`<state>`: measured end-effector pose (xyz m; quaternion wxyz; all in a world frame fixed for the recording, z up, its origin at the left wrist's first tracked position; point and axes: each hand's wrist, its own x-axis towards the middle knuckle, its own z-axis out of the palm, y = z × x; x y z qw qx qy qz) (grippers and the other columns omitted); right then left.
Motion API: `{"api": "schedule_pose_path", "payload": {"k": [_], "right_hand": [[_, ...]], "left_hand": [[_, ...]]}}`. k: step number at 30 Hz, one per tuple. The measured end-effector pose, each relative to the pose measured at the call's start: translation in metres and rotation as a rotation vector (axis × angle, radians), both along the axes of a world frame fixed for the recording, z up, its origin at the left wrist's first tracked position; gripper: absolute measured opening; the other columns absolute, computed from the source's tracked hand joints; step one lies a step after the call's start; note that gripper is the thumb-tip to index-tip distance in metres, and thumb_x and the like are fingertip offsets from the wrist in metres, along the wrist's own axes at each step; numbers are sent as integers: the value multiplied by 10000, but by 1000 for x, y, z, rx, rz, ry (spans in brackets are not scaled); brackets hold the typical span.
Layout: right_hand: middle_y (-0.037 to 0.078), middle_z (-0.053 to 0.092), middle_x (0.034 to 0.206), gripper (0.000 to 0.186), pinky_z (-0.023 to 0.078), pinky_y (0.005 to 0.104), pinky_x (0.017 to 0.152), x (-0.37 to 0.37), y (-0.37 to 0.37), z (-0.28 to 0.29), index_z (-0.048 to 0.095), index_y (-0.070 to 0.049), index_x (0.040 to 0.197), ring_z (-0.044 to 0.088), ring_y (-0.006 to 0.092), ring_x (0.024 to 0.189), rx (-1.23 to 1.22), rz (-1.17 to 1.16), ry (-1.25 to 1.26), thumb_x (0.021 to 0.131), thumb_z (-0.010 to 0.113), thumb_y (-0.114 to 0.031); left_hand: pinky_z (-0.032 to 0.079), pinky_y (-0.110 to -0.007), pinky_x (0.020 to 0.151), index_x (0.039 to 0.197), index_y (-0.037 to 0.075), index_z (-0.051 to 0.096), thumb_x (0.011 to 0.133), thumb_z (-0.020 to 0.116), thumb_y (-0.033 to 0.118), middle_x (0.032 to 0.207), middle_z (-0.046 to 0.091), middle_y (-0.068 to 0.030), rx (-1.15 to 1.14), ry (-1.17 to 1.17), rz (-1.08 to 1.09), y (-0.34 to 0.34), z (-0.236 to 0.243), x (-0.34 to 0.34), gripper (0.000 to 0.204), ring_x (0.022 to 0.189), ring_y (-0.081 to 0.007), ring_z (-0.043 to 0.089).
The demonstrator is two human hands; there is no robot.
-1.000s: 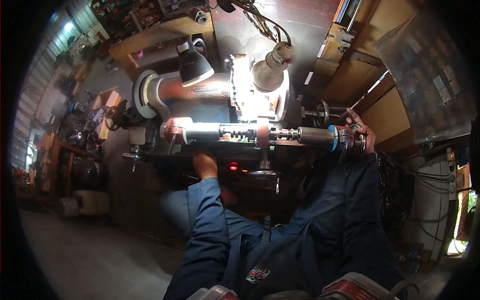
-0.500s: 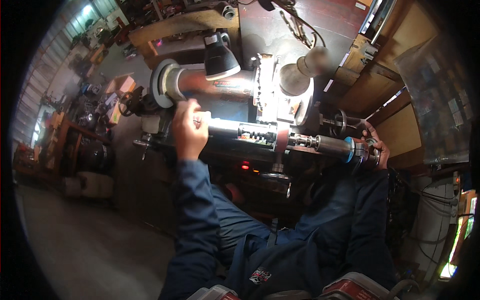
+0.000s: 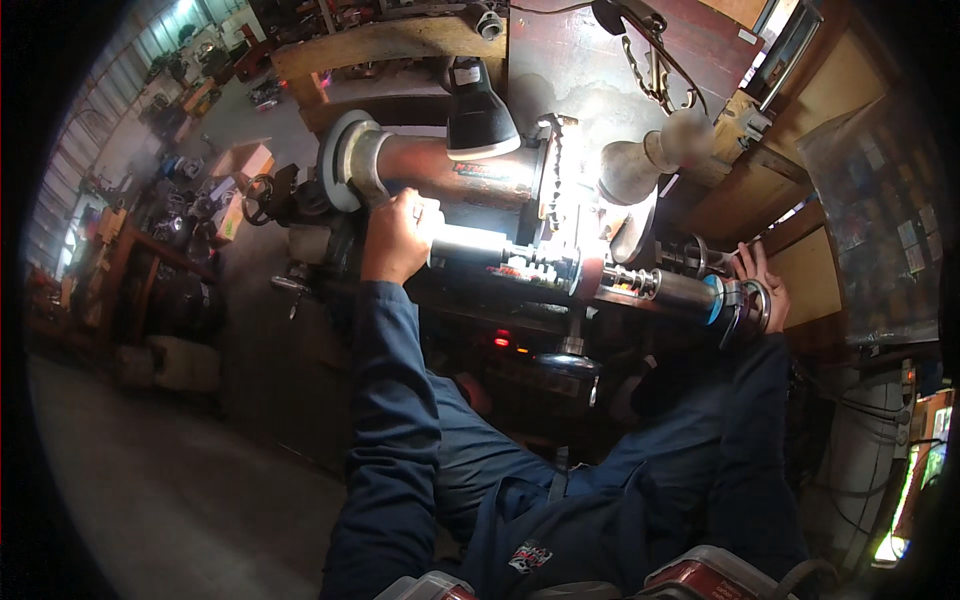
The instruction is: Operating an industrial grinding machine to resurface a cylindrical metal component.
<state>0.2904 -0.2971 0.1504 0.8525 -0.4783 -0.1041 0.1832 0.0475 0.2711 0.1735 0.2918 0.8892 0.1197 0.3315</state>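
Observation:
A long, stepped metal shaft lies level across the machine in front of me, with a smooth bright cylinder at its left part and narrow, notched sections along the middle. My left hand is closed around its left end, knuckles up. A brownish-red disc or collar sits around the shaft's middle. Further right comes a second smooth cylinder, then a blue band and a metal ring with a lever. My right hand is at that ring, partly behind it, fingers stretched upward and apart.
Behind the shaft stand a large reddish-brown cylindrical housing, a black lamp and a brightly lit carriage. A handwheel juts toward my legs. Wooden boards and a plastic-covered panel close off the right. Cluttered shelves stand at far left.
The view has shifted, so the machine appears further right. The right hand's fingers have straightened and spread from their curl around the ring. The left hand remains at the shaft's left end, gripping more closely.

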Motion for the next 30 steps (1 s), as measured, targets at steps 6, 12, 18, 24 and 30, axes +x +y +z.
{"api": "schedule_pose_path", "payload": {"k": [6,12,18,24,30], "right_hand": [[161,226,1601,668,291,436,1154,6,3,4,236,-66,1544,324,341,1413,40,-250,77,928,455,-202],[139,129,1632,779,246,475,1171,11,-2,2,140,-103,1573,179,325,1481,150,143,91,870,462,-195],[139,164,1625,739,265,477,1164,15,-3,4,143,-64,1565,205,331,1476,121,299,84,890,406,-212],[174,208,1605,787,298,474,1154,7,4,3,185,-52,1554,312,347,1424,116,238,56,828,466,-164],[200,283,1567,790,379,481,1106,13,11,-6,223,-7,1531,394,366,1363,158,250,158,798,489,-136]], "left_hand": [[519,-362,893,1260,-91,524,934,523,132,1118,700,-181,-17,138,-64,10,7,4,395,990,-296,687],[486,-323,929,1262,-66,562,930,483,97,1143,693,-183,-70,255,-148,18,13,8,378,969,-266,680],[486,-311,852,1057,-78,609,896,473,33,1255,632,-234,-219,298,-239,30,12,17,238,905,-227,647],[476,-259,715,1267,-53,588,841,533,57,779,626,-94,-286,236,-249,34,7,21,443,704,-154,548],[482,-273,734,1239,-61,598,862,488,24,1138,686,-218,-184,283,-215,32,14,18,401,784,-158,583]]}}
